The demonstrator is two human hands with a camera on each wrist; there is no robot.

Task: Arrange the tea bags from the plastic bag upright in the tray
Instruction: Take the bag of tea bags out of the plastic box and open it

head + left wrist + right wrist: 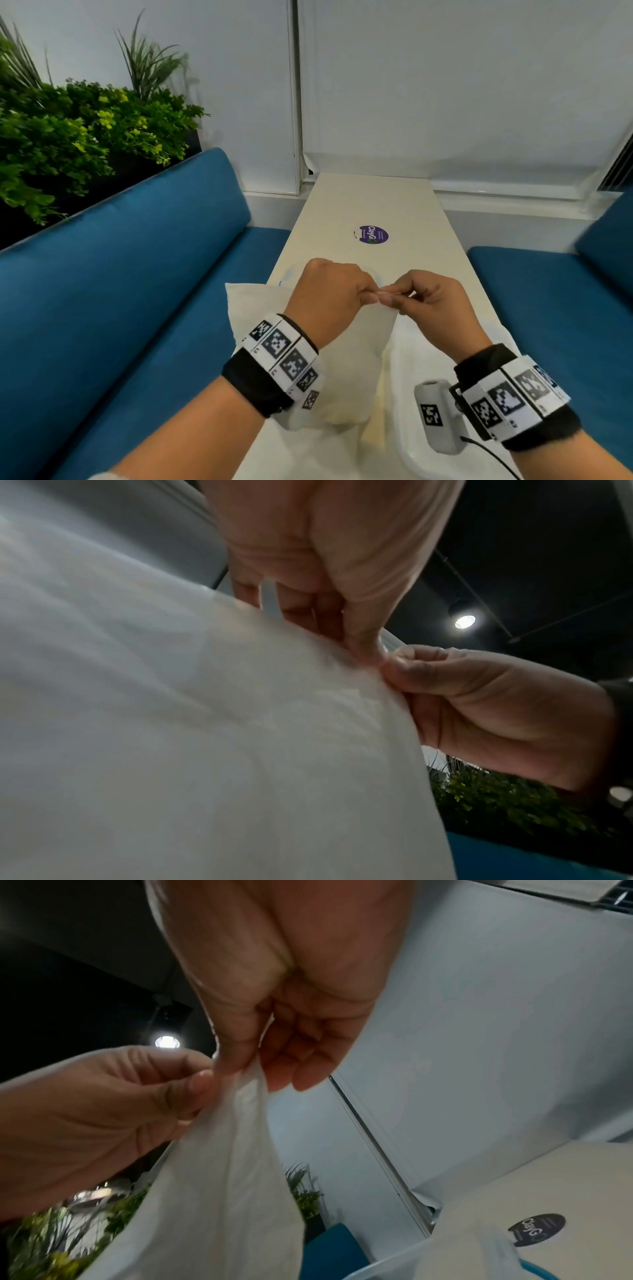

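Both hands are up over the near end of the table, working the mouth of the white plastic bag. The left hand pinches one edge of the film, the right hand pinches the edge right beside it, fingertips almost touching. This looks like the opening step: the film needs peeling apart. No tea bags show yet. A clear tray seems to sit just beyond the bag, though it is hard to make out.

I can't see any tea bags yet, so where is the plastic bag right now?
In the head view the plastic bag hangs over the near end of the table, its top edge pinched between the left hand and right hand.
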